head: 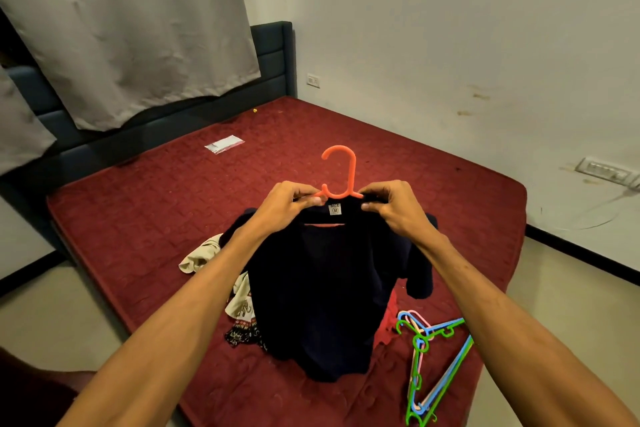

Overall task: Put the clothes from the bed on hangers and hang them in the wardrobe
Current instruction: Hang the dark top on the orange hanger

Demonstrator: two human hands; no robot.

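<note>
Both hands up over the bed [145,204], pinching the dark shirt [322,288] at the collar. Left hand [289,199] & right hand [389,204] each clamp cloth onto the orange hanger [341,177], hook poking up btwn them, prob to seat the neck evenly. More clothes [239,302] below left arm; spare hangers [426,367] below right. Wardrobe not in view.

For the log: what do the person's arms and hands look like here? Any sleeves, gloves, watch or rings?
The left arm and right arm are bare all the way in from the frame's lower edge; no sleeve shows. The left hand and right hand are ungloved. No watch, bracelet or ring is visible on either.
</note>
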